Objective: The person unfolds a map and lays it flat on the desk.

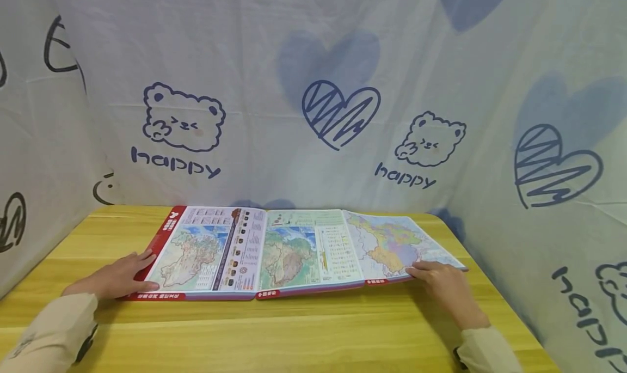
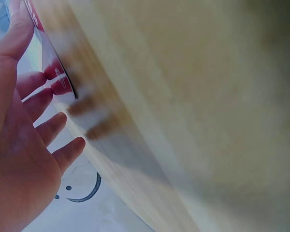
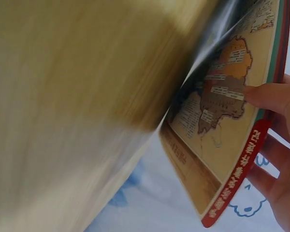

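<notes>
A long fold-out map (image 1: pixel 289 253) with red edge bands lies spread across the wooden table, its panels printed with coloured maps and text. My left hand (image 1: pixel 115 275) rests at its left end, fingers spread and fairly straight over the red border. In the left wrist view, fingertips (image 2: pixel 38 79) touch the glossy red part. At the right end my right hand (image 1: pixel 443 286) pinches the near edge of the map's right panel. The right wrist view shows the thumb on a tan map page (image 3: pixel 222 121), other fingers behind it, and this panel tilted up from the table.
The wooden tabletop (image 1: pixel 254 335) reaches back to a white cloth (image 1: pixel 264 117) printed with bears, hearts and "happy". The cloth also hangs at both sides. A dark band (image 1: pixel 87 343) shows at my left sleeve cuff.
</notes>
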A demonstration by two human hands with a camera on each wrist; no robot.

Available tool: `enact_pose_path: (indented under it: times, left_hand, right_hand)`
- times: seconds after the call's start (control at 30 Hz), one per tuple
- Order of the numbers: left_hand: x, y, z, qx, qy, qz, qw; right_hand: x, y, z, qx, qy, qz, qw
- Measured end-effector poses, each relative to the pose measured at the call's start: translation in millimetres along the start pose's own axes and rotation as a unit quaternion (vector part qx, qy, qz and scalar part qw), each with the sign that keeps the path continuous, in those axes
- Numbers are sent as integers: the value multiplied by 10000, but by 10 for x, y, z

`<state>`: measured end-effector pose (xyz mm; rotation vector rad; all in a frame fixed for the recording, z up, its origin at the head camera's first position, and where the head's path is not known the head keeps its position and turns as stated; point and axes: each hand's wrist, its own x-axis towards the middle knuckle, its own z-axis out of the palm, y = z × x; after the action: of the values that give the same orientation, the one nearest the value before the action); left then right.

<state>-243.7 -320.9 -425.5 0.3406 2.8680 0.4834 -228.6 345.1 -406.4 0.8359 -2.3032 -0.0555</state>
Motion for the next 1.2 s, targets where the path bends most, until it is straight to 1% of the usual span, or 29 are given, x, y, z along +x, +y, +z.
enact_pose_path:
  times: [0.2, 0.4, 0.57, 0.7, 0.83, 0.9, 0.97, 1.03, 1.1, 1.2]
  left_hand:
    - [-18, 22, 26, -88, 59, 122, 9999]
    - [-53, 75, 50, -119, 206, 331, 9992]
    - [-62, 137, 50, -12, 228, 520, 9984]
    - [-71, 213, 46, 89, 196, 664, 9976]
    - [-89, 287, 56, -23, 129, 759, 9970]
    - [-107, 328, 72, -112, 98, 753, 9971]
    - [-119, 377, 98, -97, 121, 739, 9971]
    - [-129, 446, 133, -33, 198, 783, 9967]
    - [-128, 531, 177, 131, 302, 877, 9956]
    - [-108, 674, 239, 474, 512, 1136, 9911]
  right_hand:
    - [3, -42, 8, -150, -762, 277, 9966]
    - [-5, -59, 10, -142, -1193, 463, 9917]
    - [-31, -67, -8, 220, -1814, 462, 9821]
    - [-36, -70, -17, 527, -2082, 412, 9758]
    - [-23, -58, -10, 906, -2425, 482, 9647]
    - [-9, -57, -9, 1080, -2588, 518, 9585]
    - [5, -76, -14, 1247, -2679, 564, 9537]
    - [32, -111, -14, 1391, -2725, 586, 9502]
    - [73, -159, -14, 1523, -2805, 671, 9453]
    - [153, -253, -9, 1679, -2966, 967, 9351]
